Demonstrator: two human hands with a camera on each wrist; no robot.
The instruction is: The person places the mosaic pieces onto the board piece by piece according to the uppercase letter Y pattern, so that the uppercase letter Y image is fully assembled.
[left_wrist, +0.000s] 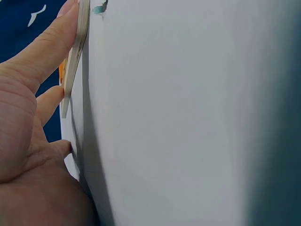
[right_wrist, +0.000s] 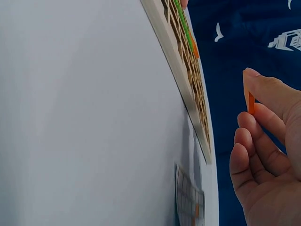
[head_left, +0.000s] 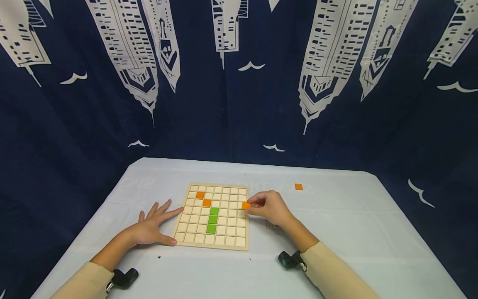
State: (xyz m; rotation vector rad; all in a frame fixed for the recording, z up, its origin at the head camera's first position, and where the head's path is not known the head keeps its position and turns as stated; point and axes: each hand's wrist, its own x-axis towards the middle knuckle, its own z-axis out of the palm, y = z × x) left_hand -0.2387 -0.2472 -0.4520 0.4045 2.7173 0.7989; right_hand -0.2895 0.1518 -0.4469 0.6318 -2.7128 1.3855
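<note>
A square wooden grid board (head_left: 209, 246) lies on the table. Two orange square tiles (head_left: 207, 202) sit in its cells on a diagonal, and three green tiles (head_left: 213, 219) run in a column below them. My left hand (head_left: 151, 229) is spread at the board's left side, thumb and index fingertip touching its edge; the left wrist view shows the thumb against the rim (left_wrist: 81, 42). Between thumb and index finger my right hand (head_left: 272, 207) pinches an orange tile (right_wrist: 251, 96), held above the board's right edge. Its other fingers are curled loosely.
Farther back on the right, a loose orange tile (head_left: 298, 187) lies on the white tablecloth (head_left: 336, 232). A small card with a printed grid (right_wrist: 189, 197) lies right of the board, partly under my right forearm. Behind the table hangs a dark blue curtain (head_left: 231, 112).
</note>
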